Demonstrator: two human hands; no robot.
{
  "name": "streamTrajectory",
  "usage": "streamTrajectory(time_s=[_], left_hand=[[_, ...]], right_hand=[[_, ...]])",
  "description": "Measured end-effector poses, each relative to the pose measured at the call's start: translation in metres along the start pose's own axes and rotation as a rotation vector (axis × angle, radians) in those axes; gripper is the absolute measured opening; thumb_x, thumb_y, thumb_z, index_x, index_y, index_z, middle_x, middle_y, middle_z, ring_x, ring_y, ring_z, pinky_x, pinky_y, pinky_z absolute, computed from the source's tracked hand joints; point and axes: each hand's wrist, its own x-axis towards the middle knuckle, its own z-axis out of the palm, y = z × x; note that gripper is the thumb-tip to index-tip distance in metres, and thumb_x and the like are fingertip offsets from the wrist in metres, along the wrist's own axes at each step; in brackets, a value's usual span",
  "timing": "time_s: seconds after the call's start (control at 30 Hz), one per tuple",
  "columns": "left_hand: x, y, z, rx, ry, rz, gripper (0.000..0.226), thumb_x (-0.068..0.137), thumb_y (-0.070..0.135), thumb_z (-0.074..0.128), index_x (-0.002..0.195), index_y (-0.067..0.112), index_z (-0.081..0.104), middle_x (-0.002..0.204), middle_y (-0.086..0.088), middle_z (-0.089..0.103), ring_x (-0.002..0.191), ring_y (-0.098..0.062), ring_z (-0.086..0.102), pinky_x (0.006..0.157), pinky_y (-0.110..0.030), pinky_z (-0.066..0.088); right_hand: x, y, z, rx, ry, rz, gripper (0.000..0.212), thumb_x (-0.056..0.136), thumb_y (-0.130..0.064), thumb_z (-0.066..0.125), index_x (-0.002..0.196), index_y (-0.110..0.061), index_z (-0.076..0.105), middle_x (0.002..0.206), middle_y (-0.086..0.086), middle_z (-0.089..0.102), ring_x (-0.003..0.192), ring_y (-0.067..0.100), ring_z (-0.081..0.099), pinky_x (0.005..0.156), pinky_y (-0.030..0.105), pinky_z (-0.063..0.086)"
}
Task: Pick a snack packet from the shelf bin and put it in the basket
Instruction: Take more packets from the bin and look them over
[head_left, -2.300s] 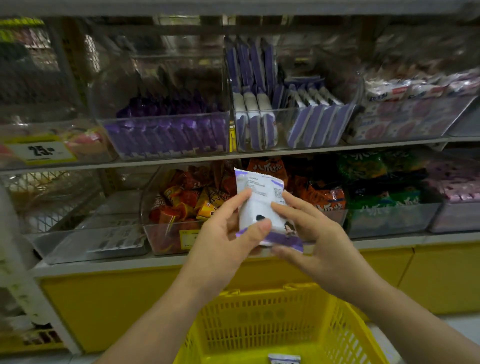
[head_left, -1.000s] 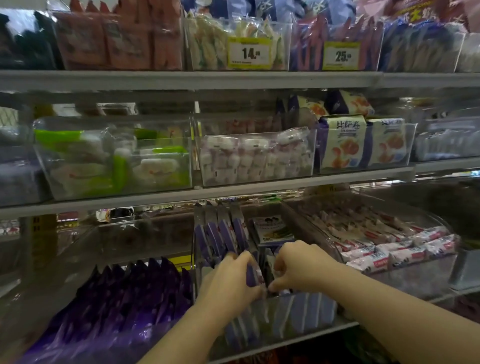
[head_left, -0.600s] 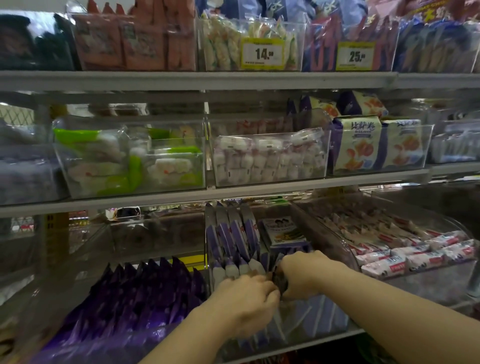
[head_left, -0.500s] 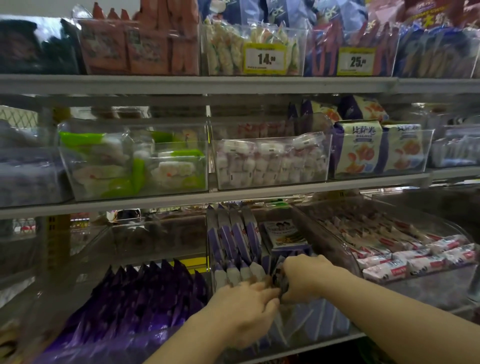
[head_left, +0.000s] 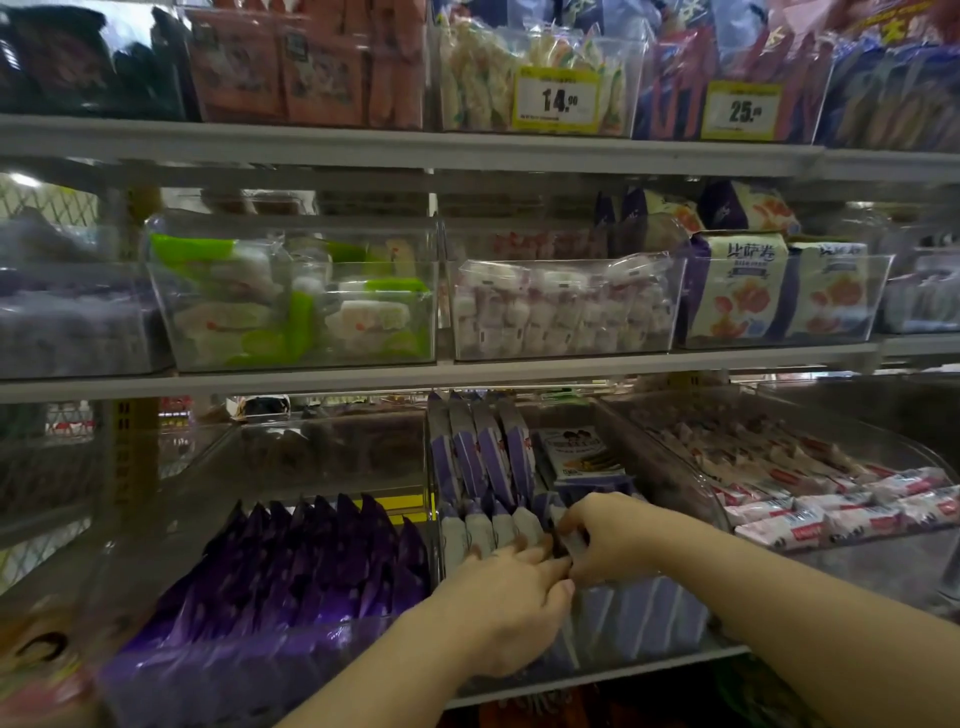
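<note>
Head view: both forearms reach up from the bottom edge into the clear shelf bin (head_left: 691, 499) on the lowest visible shelf, centre-right. The left hand (head_left: 511, 603) comes in from lower centre, back of the hand toward the camera, fingers curled down over the front row of white-and-purple snack packets (head_left: 488, 530). The right hand (head_left: 605, 535) comes in from the lower right, wrist bent, fingers bunched tight and pointing left. The two hands meet at the fingertips, touching over the same packet tops. Grip: both are pinched narrow among the packets, but which packet either one actually holds – cannot tell, the fingers hide it.

The packets stand upright in rows inside the bin; a second row stands taller behind, and a flat packet (head_left: 576, 452) w/ two cartoon heads lies face-up at the back right. The basket is out of frame.

Writing – top shelf carries two yellow price tags: "14.90" (head_left: 557, 100) and, to its right, "25." (head_left: 742, 110) w/ small digits too blurred to read. Middle shelf, right: white-and-purple bags (head_left: 740, 288) w/ Chinese characters and orange swirl pics, in a clear bin. Left of the hands, a bin of dark purple pouches (head_left: 306, 561); right of them, a curved bin of pink-and-white bars (head_left: 841, 509), print too blurred to read.
</note>
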Motion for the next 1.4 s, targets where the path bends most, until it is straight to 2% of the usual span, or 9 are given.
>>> streamTrajectory(time_s=[0.17,0.33,0.57,0.8,0.87,0.97,1.1,1.2,1.4], left_hand=[[-0.005,0.004,0.001,0.063,0.076,0.012,0.05,0.102,0.046,0.021,0.148,0.03,0.03,0.158,0.003,0.026,0.146,-0.021,0.021,0.116,-0.054,0.018],[-0.006,0.004,0.002,0.019,0.096,0.012,0.053,0.101,0.049,0.021,0.148,0.028,0.031,0.16,0.003,0.023,0.147,-0.019,0.019,0.117,-0.052,0.017],[-0.011,0.01,-0.002,0.055,0.095,-0.008,0.052,0.103,0.047,0.021,0.149,0.025,0.032,0.158,0.0,0.029,0.143,-0.021,0.027,0.113,-0.047,0.025],[-0.032,0.018,-0.003,0.038,0.143,-0.011,0.045,0.101,0.042,0.034,0.143,0.026,0.042,0.148,-0.001,0.042,0.134,-0.022,0.039,0.108,-0.043,0.035],[-0.044,0.021,0.001,0.031,0.198,-0.012,0.046,0.099,0.041,0.04,0.142,0.025,0.041,0.144,-0.001,0.046,0.13,-0.023,0.043,0.106,-0.041,0.036],[-0.063,0.025,0.007,0.007,0.265,-0.018,0.047,0.099,0.038,0.045,0.144,0.027,0.039,0.142,0.003,0.047,0.122,-0.02,0.048,0.099,-0.035,0.035],[-0.082,0.027,0.014,0.012,0.315,-0.015,0.048,0.098,0.036,0.047,0.145,0.029,0.039,0.148,0.008,0.04,0.132,-0.018,0.04,0.108,-0.037,0.031],[-0.089,0.025,0.011,0.004,0.328,-0.026,0.047,0.098,0.036,0.048,0.144,0.03,0.041,0.147,0.008,0.041,0.131,-0.017,0.042,0.105,-0.035,0.034],[-0.086,0.023,0.0,-0.074,0.401,-0.044,0.025,0.099,0.034,0.046,0.117,0.03,0.062,0.108,0.007,0.06,0.1,-0.016,0.057,0.086,-0.037,0.05]], right_hand=[[0.009,-0.001,0.008,0.026,-0.024,0.058,0.042,0.084,-0.036,0.061,0.12,-0.014,0.062,0.117,0.008,0.064,0.107,0.025,0.06,0.089,0.034,0.051],[0.006,0.006,-0.014,0.227,0.321,0.198,0.032,0.085,-0.028,0.055,0.104,-0.007,0.069,0.102,0.013,0.069,0.094,0.028,0.066,0.076,0.032,0.053],[-0.029,0.011,-0.055,0.22,0.41,0.188,0.036,0.088,-0.034,0.057,0.094,-0.003,0.075,0.091,0.016,0.073,0.085,0.027,0.068,0.075,0.036,0.055],[-0.076,0.017,-0.061,0.304,0.404,0.211,0.029,0.086,-0.026,0.059,0.09,-0.003,0.076,0.074,0.011,0.072,0.061,0.019,0.063,0.059,0.028,0.055],[-0.087,0.024,-0.054,0.422,0.404,0.236,0.027,0.086,-0.024,0.06,0.08,-0.003,0.076,0.056,0.004,0.061,0.046,0.013,0.054,0.043,0.02,0.043],[-0.098,0.034,-0.031,0.693,0.419,0.285,0.025,0.084,-0.02,0.06,0.065,-0.006,0.069,0.049,0.004,0.051,0.038,0.012,0.045,0.037,0.017,0.034],[-0.101,0.038,0.001,1.105,0.441,0.373,0.017,0.085,-0.009,0.058,0.068,-0.006,0.056,0.056,0.009,0.043,0.034,0.012,0.037,0.032,0.013,0.027],[-0.098,0.045,0.013,1.39,0.327,0.43,0.011,0.086,-0.009,0.053,0.076,-0.009,0.05,0.053,0.007,0.041,0.027,0.008,0.035,0.032,0.011,0.027],[-0.094,0.049,0.019,1.591,0.157,0.456,0.007,0.082,-0.008,0.052,0.081,-0.008,0.045,0.063,0.01,0.048,0.031,0.009,0.038,0.033,0.013,0.032]])
